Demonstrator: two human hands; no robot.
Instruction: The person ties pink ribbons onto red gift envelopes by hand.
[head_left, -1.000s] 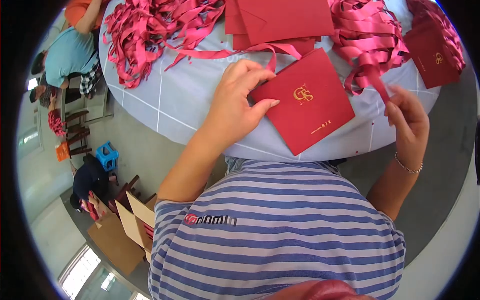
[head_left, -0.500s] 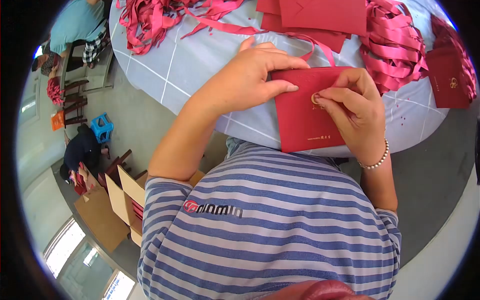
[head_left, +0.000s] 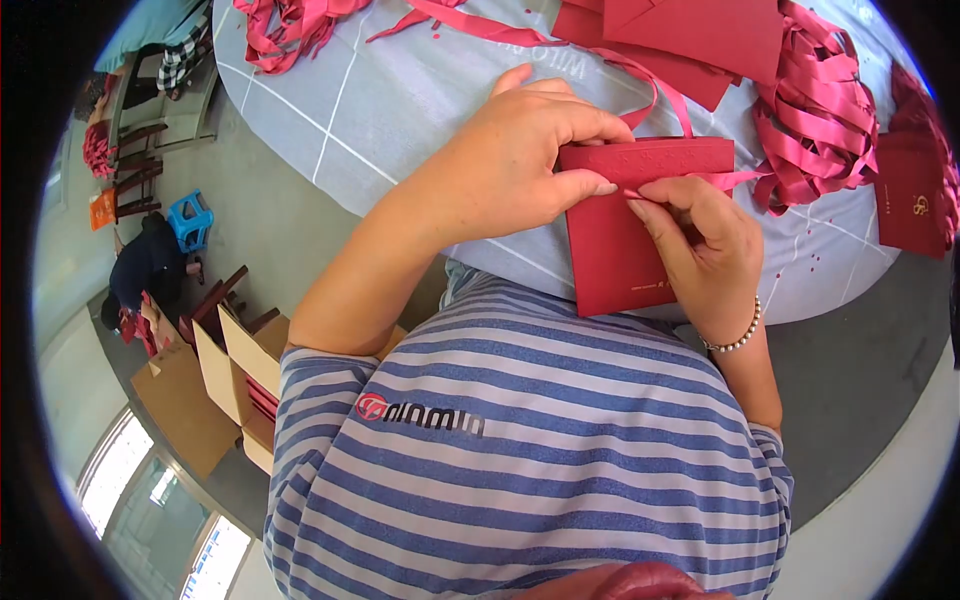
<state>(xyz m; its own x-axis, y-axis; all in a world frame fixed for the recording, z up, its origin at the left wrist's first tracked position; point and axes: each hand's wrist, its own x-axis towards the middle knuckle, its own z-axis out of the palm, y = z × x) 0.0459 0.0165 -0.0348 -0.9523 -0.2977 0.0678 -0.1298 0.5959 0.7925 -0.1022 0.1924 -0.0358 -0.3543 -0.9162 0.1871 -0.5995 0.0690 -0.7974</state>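
Note:
A red gift bag (head_left: 625,250) with small gold print lies flat at the table's near edge. My left hand (head_left: 540,150) pinches its upper left corner, thumb on the front and fingers at the top edge. My right hand (head_left: 705,235) is closed over the bag's front, with thumb and forefinger pinching the end of a red ribbon (head_left: 735,179). That ribbon also shows to the right of my knuckles. Behind the bag's top edge, another ribbon loop (head_left: 660,95) runs up toward the stacked bags. My right palm hides part of the bag's front.
Red bags (head_left: 690,40) are stacked at the back, beside a large ribbon bundle (head_left: 815,110). More ribbon (head_left: 285,35) lies at the far left. Another bag (head_left: 910,190) hangs by the right edge. On the floor are cardboard boxes (head_left: 190,410), a blue stool (head_left: 190,220) and other people.
My right hand has moved up the bag front, and a ribbon end now shows in its pinch. Ribbon has appeared right of that hand. My left hand keeps its grip.

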